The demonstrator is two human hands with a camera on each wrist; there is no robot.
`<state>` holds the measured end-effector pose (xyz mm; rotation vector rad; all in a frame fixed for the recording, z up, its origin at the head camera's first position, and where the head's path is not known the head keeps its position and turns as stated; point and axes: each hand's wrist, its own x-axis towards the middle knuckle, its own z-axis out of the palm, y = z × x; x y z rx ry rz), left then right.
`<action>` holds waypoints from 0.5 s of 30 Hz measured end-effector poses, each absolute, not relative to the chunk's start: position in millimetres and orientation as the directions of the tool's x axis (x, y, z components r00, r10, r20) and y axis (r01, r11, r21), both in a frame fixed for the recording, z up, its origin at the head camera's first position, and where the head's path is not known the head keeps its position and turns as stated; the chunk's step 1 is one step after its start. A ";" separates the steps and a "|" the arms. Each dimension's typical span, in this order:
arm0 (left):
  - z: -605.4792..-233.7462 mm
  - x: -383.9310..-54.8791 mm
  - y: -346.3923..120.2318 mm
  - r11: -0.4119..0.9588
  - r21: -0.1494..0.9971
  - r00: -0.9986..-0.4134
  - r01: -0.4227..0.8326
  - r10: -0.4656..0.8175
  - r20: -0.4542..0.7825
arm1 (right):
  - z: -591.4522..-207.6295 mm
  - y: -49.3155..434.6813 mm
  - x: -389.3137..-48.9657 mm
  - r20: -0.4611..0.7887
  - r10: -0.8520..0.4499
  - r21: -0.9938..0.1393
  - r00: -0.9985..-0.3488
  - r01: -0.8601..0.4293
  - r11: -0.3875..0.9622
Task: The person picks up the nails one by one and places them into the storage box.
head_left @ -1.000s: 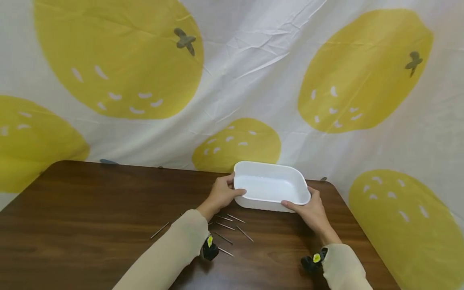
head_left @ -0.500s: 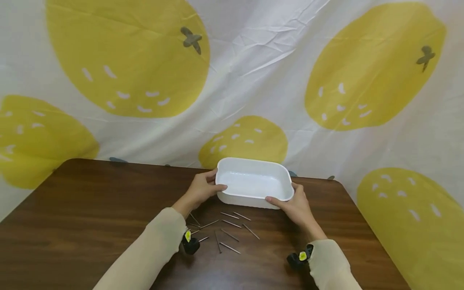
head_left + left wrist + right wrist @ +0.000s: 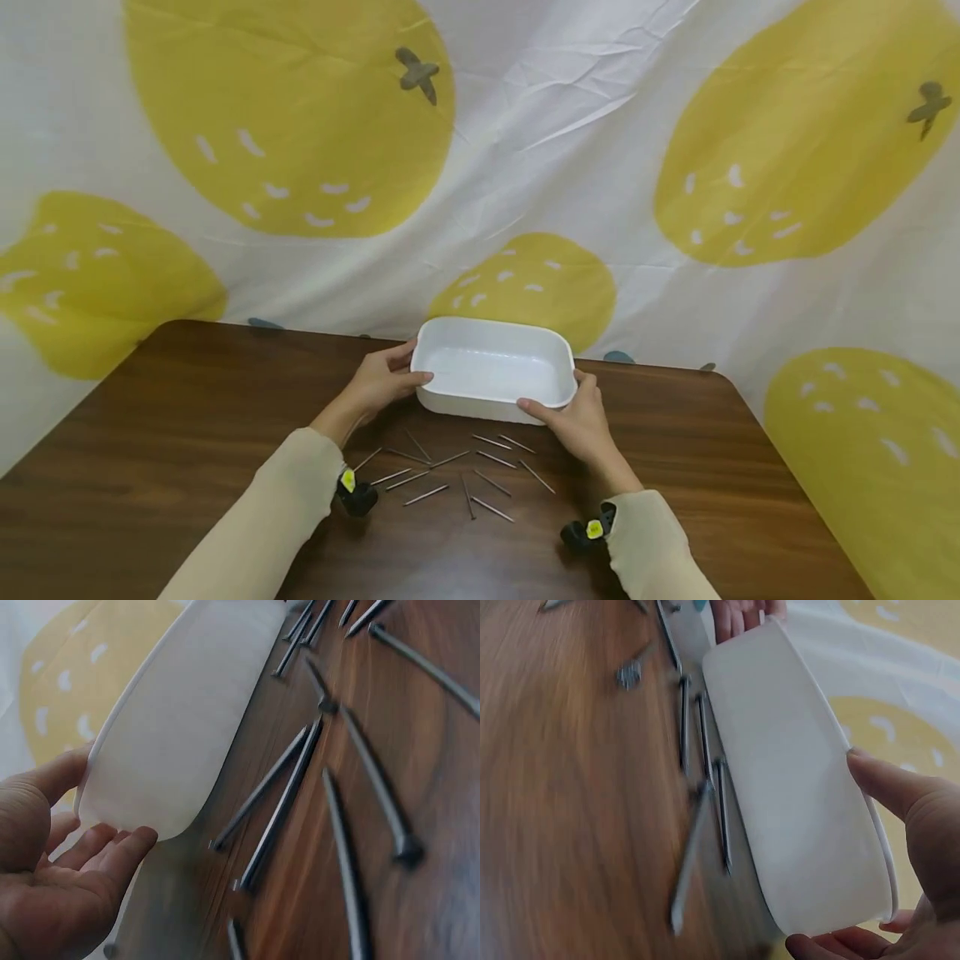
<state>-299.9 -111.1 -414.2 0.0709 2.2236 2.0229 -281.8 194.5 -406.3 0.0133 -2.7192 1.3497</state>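
A white rectangular basin (image 3: pixel 491 407) with rounded corners is held between both hands near the back of the table, its inside bare. My left hand (image 3: pixel 375 383) grips its left end, thumb over the rim and fingers along the outer wall. At the right end my right hand (image 3: pixel 581 421) holds it the same way, thumb on the near rim. In both wrist views fingertips reach the basin's lower edge. Several metal nails (image 3: pixel 426 495) lie scattered on the wood in front of the basin, between the forearms; neither hand touches them.
The brown wooden table (image 3: pixel 187 433) has rounded back corners. Right behind it hangs a white cloth (image 3: pixel 525 175) printed with yellow fruit. A small black camera (image 3: pixel 356 496) is strapped at the left wrist, another at the right.
Both hands and the basin have shifted left across the table, keeping their grip. More nails show now that the left forearm has moved off them. The head view has turned slightly.
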 end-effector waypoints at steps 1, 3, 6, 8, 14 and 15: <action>-414.5 -299.2 -114.8 0.098 0.994 -0.989 -0.056 0.132 -0.068 | -407.0 191.1 -281.0 0.101 0.041 -0.795 -0.994 -0.056 0.604; -415.6 -297.4 -122.4 0.104 0.993 -0.988 -0.054 0.138 -0.068 | -407.9 184.3 -279.0 0.105 0.041 -0.797 -0.994 -0.060 0.602; -417.6 -294.5 -133.5 0.108 0.992 -0.989 -0.063 0.130 -0.077 | -409.1 175.0 -276.9 0.110 0.025 -0.798 -0.994 -0.073 0.598; -419.9 -292.8 -139.1 0.106 0.993 -0.988 -0.060 0.133 -0.074 | -409.4 170.5 -275.4 0.111 0.019 -0.797 -0.994 -0.078 0.599; -425.0 -286.3 -144.4 0.102 0.994 -0.989 -0.047 0.136 -0.061 | -408.7 168.6 -270.7 0.121 0.011 -0.793 -0.993 -0.090 0.603; -425.6 -285.3 -144.1 0.103 0.994 -0.990 -0.046 0.131 -0.060 | -408.4 169.5 -269.7 0.121 0.008 -0.793 -0.993 -0.092 0.602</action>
